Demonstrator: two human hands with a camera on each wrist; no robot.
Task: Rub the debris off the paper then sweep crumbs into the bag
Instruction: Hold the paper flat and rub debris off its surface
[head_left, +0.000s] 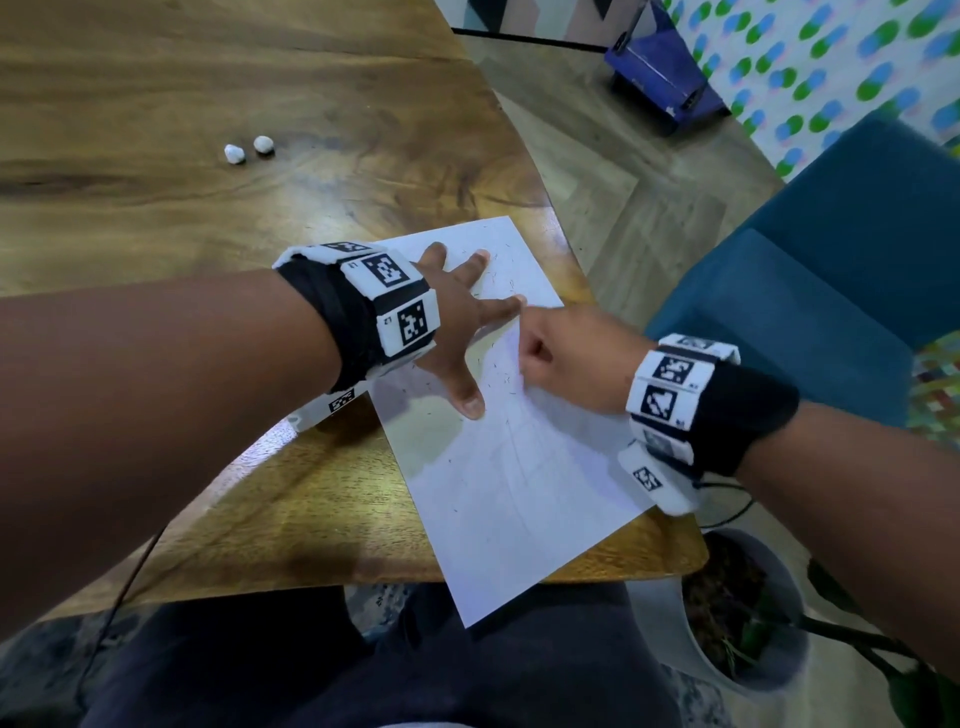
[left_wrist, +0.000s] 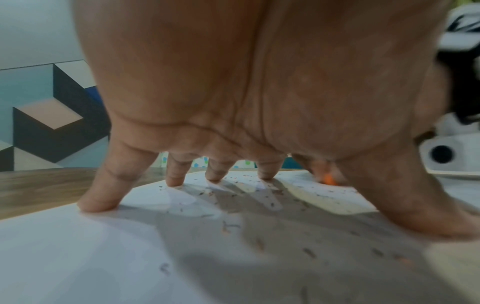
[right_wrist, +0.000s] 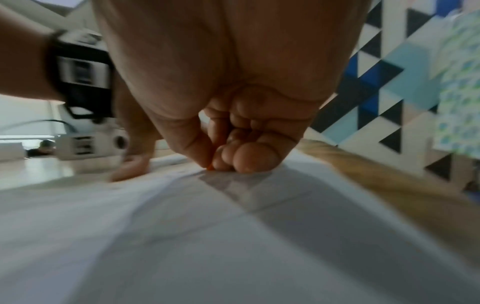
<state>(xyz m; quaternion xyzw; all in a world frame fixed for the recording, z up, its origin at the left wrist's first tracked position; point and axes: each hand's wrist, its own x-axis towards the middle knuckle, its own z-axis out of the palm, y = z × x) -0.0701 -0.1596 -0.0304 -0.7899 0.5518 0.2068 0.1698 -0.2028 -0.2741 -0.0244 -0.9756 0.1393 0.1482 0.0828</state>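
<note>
A white sheet of paper (head_left: 509, 493) lies askew on the wooden table (head_left: 260, 519), its near corner hanging over the edge. Small dark debris specks (head_left: 498, 364) are scattered over its upper half and show close up as debris (left_wrist: 309, 253) in the left wrist view. My left hand (head_left: 462, 322) presses on the paper's upper left with fingers spread straight. Just to its right, my right hand (head_left: 561, 348) is curled, pinching a small orange eraser (right_wrist: 209, 167) whose tip touches the paper. That orange eraser (left_wrist: 329, 179) also shows past my left thumb. No bag is in view.
Two small white crumpled balls (head_left: 235, 154) lie on the table at the far left. A blue chair (head_left: 810, 270) stands to the right of the table. A grey plant pot (head_left: 727, 613) sits on the floor below the table's corner, and a purple box (head_left: 660, 78) farther back.
</note>
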